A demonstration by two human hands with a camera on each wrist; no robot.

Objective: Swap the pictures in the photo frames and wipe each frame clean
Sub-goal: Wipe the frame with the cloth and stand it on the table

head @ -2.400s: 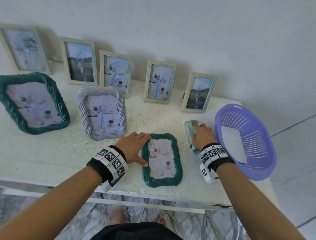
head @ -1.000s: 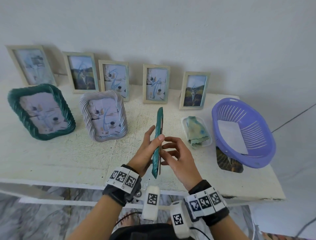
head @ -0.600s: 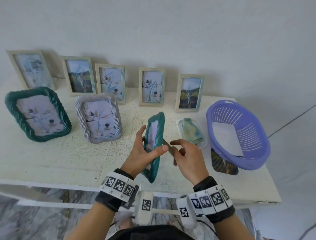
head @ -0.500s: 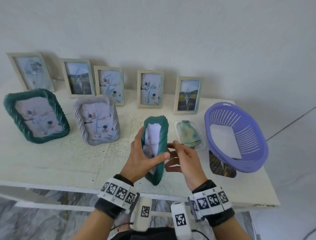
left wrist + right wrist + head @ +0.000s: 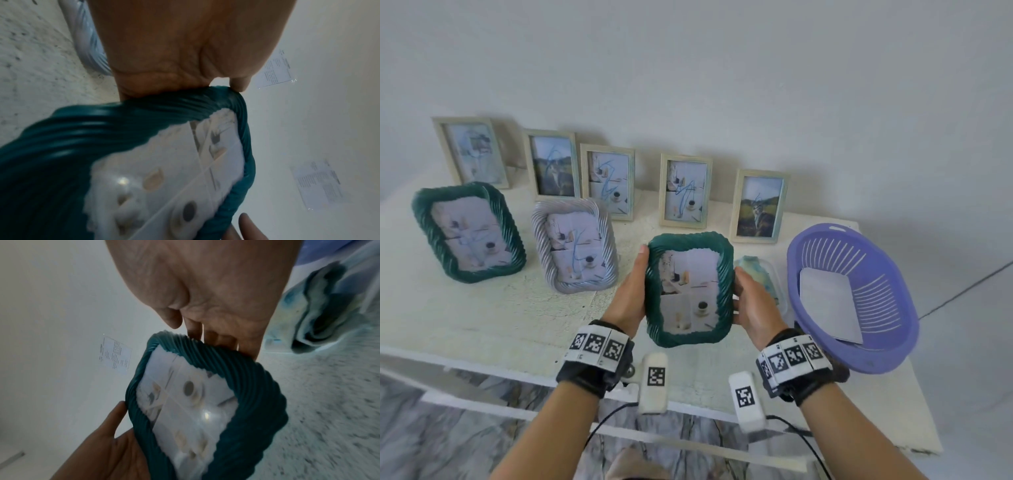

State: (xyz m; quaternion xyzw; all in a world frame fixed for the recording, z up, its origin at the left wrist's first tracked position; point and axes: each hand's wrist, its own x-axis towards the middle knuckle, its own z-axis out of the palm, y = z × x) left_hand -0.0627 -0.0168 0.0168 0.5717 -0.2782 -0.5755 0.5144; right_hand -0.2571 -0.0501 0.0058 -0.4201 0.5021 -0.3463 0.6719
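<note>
I hold a small green ribbed frame (image 5: pixel 690 289) upright above the table's front, its picture side facing me. My left hand (image 5: pixel 638 277) grips its left edge, thumb lying along the rim and fingers hidden behind. My right hand (image 5: pixel 741 294) grips the right edge. In the left wrist view the frame (image 5: pixel 102 138) fills the lower half under my palm. In the right wrist view the frame (image 5: pixel 236 378) sits between my right hand (image 5: pixel 216 296) and left hand (image 5: pixel 107 443). A blue-green cloth (image 5: pixel 758 274) lies in a clear tray just behind my right hand.
A large green frame (image 5: pixel 469 233) and a grey ribbed frame (image 5: pixel 575 246) stand at the left. Several cream frames (image 5: pixel 685 190) lean on the wall at the back. A purple basket (image 5: pixel 893 308) holding a white sheet (image 5: pixel 828 308) sits at the right edge of the white table (image 5: pixel 482 325).
The small green frame came up off the table and turned from edge-on to facing me. My right hand left the cloth, worked at the frame's back, and now holds its right edge.
</note>
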